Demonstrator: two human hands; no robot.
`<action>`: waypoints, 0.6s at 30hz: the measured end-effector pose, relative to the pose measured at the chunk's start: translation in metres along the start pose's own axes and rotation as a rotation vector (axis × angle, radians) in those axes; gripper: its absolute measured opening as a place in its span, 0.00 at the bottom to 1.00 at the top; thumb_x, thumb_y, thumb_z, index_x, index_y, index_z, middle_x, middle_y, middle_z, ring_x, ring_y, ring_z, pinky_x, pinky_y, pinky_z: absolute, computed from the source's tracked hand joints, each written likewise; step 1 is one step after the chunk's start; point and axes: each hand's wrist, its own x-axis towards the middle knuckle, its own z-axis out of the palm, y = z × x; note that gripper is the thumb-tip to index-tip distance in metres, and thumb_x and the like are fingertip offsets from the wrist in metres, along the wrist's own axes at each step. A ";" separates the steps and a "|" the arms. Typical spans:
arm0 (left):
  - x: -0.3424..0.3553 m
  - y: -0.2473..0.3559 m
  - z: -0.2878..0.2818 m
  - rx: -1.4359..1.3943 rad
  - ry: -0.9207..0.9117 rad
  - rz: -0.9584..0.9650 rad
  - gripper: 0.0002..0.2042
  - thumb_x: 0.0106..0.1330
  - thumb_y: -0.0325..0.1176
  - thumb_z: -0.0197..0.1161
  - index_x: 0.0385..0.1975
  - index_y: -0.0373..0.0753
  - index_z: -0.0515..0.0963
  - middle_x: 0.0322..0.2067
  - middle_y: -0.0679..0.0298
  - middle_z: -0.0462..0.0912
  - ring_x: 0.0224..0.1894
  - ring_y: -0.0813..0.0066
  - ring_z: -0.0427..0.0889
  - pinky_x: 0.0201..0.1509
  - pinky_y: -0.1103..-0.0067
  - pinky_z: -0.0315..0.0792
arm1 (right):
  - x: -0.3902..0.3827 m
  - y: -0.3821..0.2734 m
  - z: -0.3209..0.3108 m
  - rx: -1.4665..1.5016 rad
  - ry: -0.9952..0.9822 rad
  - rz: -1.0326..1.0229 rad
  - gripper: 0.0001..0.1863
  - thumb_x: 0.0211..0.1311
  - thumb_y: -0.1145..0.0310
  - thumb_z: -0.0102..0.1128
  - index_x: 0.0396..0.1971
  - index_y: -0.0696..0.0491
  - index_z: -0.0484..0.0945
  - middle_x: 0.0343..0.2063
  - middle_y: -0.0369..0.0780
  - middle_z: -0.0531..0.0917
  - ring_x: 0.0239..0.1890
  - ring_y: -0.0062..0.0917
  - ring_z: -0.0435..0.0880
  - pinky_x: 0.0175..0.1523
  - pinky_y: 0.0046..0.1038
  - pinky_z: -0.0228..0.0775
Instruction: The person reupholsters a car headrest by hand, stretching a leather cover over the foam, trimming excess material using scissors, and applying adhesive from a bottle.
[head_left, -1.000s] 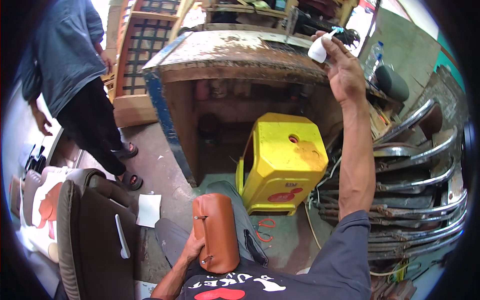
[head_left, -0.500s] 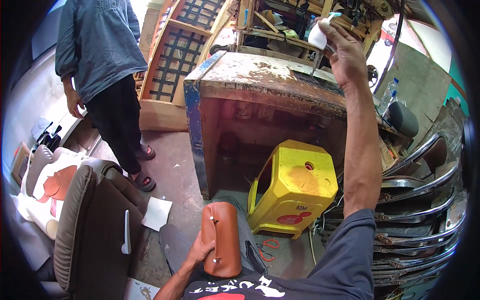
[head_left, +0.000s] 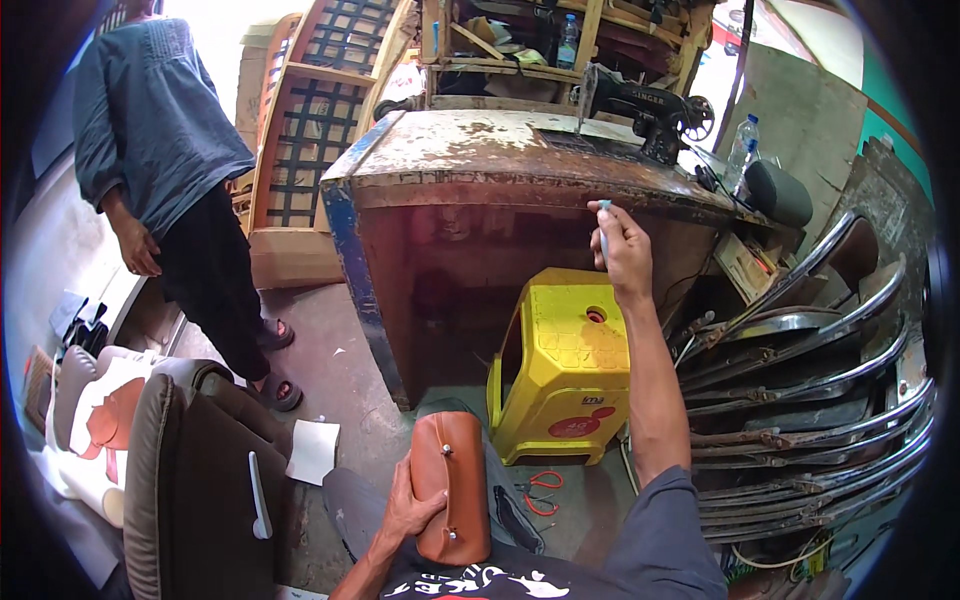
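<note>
A brown leather pouch (head_left: 450,500), boxy with rounded edges, lies in my lap. Two shiny metal studs line its flap. My left hand (head_left: 411,500) grips its left side, thumb over the top and the other fingers mostly hidden. Raised before the old table, away from the pouch, my right hand (head_left: 624,250) is closed around a slim pale-blue object (head_left: 603,240). A teal tip shows at its upper end; most of it is covered by my fingers, so I cannot make out its kind.
A yellow plastic stool (head_left: 570,360) stands ahead; orange-handled pliers (head_left: 543,490) lie beside it. A black sewing machine (head_left: 655,110) sits on the worn table (head_left: 440,135). Stacked metal-framed chairs (head_left: 800,430) fill the right. A brown padded chair (head_left: 200,480) and a standing person (head_left: 160,150) are left.
My right hand has come down from above the tabletop to in front of its edge. The pale object in it shows less now. The pouch has turned slightly, still held by my left hand.
</note>
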 end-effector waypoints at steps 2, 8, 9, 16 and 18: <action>-0.002 0.003 -0.002 0.031 -0.026 0.004 0.47 0.56 0.40 0.78 0.74 0.33 0.59 0.66 0.46 0.68 0.70 0.52 0.69 0.74 0.62 0.65 | -0.011 0.014 -0.007 0.010 0.036 0.035 0.19 0.78 0.63 0.55 0.64 0.49 0.80 0.18 0.28 0.74 0.18 0.09 0.69 0.24 0.18 0.62; 0.000 0.012 0.004 0.055 -0.024 -0.002 0.46 0.55 0.38 0.77 0.73 0.32 0.59 0.66 0.46 0.69 0.70 0.52 0.69 0.74 0.62 0.65 | -0.021 0.066 -0.039 -0.177 0.082 0.203 0.23 0.77 0.63 0.58 0.67 0.53 0.77 0.22 0.30 0.79 0.22 0.11 0.73 0.29 0.20 0.68; 0.001 0.013 0.006 0.055 -0.028 -0.013 0.46 0.55 0.38 0.77 0.73 0.32 0.59 0.66 0.46 0.69 0.70 0.52 0.69 0.74 0.62 0.65 | -0.026 0.078 -0.041 -0.161 0.079 0.142 0.20 0.76 0.63 0.60 0.62 0.56 0.79 0.26 0.32 0.82 0.26 0.13 0.76 0.33 0.20 0.70; 0.011 0.021 0.011 0.049 -0.016 -0.020 0.47 0.54 0.35 0.77 0.73 0.31 0.58 0.65 0.46 0.68 0.69 0.53 0.70 0.74 0.63 0.65 | -0.082 0.112 -0.052 -0.081 0.027 0.286 0.16 0.72 0.63 0.67 0.48 0.62 0.84 0.36 0.37 0.87 0.37 0.18 0.85 0.45 0.23 0.78; 0.011 0.020 0.012 0.061 -0.040 -0.018 0.47 0.54 0.35 0.77 0.73 0.31 0.58 0.65 0.46 0.68 0.69 0.53 0.70 0.74 0.63 0.65 | -0.093 0.115 -0.053 0.086 0.149 0.279 0.18 0.72 0.63 0.67 0.51 0.63 0.83 0.37 0.39 0.88 0.38 0.18 0.86 0.46 0.22 0.78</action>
